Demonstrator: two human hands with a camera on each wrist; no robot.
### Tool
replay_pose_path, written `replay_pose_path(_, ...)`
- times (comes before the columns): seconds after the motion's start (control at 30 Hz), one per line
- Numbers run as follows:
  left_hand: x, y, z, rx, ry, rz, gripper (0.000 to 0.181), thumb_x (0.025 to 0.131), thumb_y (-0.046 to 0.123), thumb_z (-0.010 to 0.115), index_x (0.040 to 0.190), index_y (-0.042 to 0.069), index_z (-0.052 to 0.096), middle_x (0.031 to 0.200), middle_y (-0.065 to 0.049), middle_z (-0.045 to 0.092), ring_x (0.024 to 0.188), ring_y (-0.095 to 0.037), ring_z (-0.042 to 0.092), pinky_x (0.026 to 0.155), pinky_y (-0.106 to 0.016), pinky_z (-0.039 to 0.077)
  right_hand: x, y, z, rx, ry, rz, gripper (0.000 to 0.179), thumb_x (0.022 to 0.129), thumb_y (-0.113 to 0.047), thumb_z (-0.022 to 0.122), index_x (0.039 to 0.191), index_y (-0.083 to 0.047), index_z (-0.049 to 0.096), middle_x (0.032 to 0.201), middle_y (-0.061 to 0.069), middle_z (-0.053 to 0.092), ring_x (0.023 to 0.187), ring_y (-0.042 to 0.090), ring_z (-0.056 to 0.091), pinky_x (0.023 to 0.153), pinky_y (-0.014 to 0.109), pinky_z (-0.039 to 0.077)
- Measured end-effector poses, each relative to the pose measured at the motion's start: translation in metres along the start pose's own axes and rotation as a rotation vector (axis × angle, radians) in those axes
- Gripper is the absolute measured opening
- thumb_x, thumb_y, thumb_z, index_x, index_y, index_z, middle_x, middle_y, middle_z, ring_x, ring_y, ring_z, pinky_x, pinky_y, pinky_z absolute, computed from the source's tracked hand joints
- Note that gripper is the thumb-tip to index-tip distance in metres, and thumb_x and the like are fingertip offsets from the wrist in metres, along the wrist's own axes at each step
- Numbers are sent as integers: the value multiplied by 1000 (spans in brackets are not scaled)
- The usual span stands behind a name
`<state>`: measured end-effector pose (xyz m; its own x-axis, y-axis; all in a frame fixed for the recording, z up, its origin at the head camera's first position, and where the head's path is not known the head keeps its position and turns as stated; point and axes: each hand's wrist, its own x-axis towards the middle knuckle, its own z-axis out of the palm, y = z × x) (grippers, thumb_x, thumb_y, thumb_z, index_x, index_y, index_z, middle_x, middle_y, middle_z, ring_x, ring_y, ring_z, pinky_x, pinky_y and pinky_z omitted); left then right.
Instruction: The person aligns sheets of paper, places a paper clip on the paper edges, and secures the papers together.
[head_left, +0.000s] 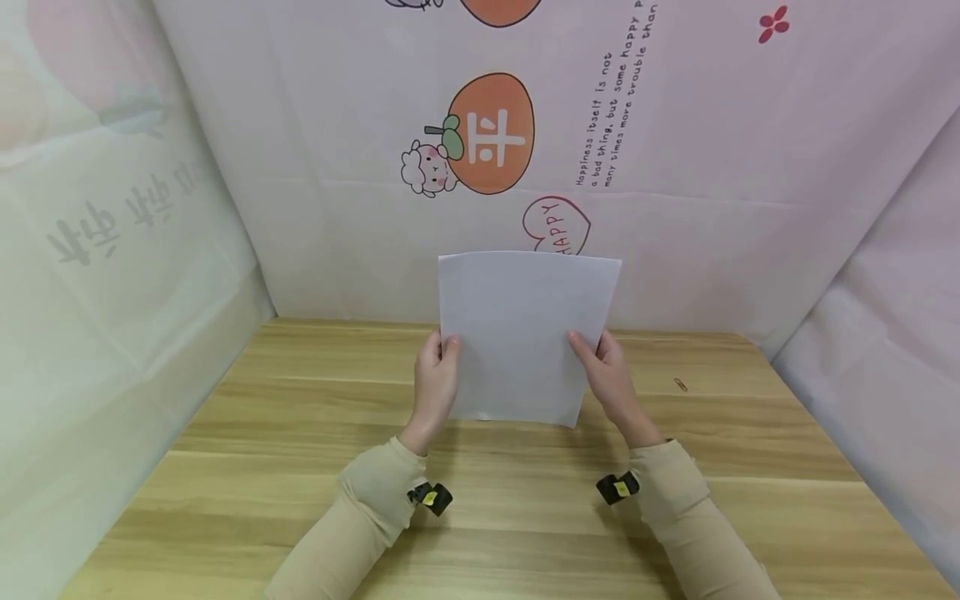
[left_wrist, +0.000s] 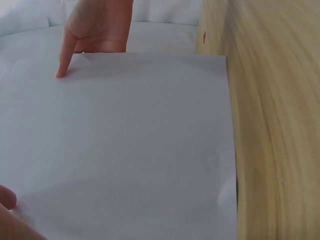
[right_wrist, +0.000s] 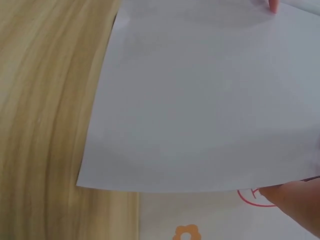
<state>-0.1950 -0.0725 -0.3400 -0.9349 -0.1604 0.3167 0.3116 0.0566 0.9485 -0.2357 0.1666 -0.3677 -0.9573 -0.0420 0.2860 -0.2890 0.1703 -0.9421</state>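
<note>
A blank white sheet of paper (head_left: pixel 521 342) is held up, tilted, above the wooden table, its lower edge nearest the person. The left hand (head_left: pixel 435 377) pinches its left edge, thumb on the front face and fingers behind. On the opposite edge, the right hand (head_left: pixel 612 382) grips in the same way. The left wrist view shows the paper (left_wrist: pixel 135 135) broad and nearly flat, with the right hand (left_wrist: pixel 101 25) at its far side. Whether it is one sheet or several cannot be told.
A small reddish paper clip (head_left: pixel 680 384) lies on the wooden table (head_left: pixel 517 517), right of the right hand. White printed cloth (head_left: pixel 360 225) hangs behind the table and along both sides. Each sleeve cuff carries a small black camera (head_left: pixel 618 488).
</note>
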Motion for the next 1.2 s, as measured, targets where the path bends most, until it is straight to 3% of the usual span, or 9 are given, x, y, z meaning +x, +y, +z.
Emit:
replay_pose_path(0.17,2,4,2,-17,27,20,28,98,3,43,120,-10,54,122,-24,58,113,-30,53,95,-42,42,1,-4,3,8,39,29,48,97,-38,51,129,-3,46,115,-1,57,102,5,57,84,19,47)
replay_pose_path(0.43,3,6,5,-6,50,27,25,98,6,44,113,-11,56,104,-21,58,97,-19,49,86,-30,40,1,-8,2,9,49,55,53,97,-42,48,131,-1,44,120,5,55,104,6,55,87,21,45)
replay_pose_path(0.63,14,-17,7,-66,73,30,29,98,11,48,120,-6,57,125,-18,59,118,-24,50,100,-39,38,0,-10,0,24,35,33,55,98,-42,46,134,0,42,126,7,53,110,5,53,96,27,40)
replay_pose_path(0.7,16,-23,7,-80,73,38,28,98,13,49,118,-5,58,123,-16,59,117,-21,50,100,-38,38,-1,-11,1,29,37,28,54,98,-41,45,134,-1,43,124,5,54,110,5,53,97,27,39)
replay_pose_path(0.97,16,-25,8,-59,100,55,25,97,17,51,107,-4,60,93,-8,57,82,-13,45,73,-25,38,-2,-12,1,62,60,22,50,99,-37,45,132,1,44,111,-9,57,104,4,56,90,21,42)
replay_pose_path(1.13,15,-25,8,-57,117,48,26,97,19,53,107,-3,61,95,-6,59,85,-11,48,75,-25,39,-1,-10,1,70,65,19,48,99,-34,46,131,2,45,108,-10,58,102,3,57,89,19,43)
replay_pose_path(1.2,15,-26,8,-62,114,34,26,97,20,54,105,-3,60,86,-4,55,78,-10,46,71,-23,37,-1,-10,1,71,64,15,48,99,-34,47,132,2,45,108,-10,58,102,4,57,88,18,43)
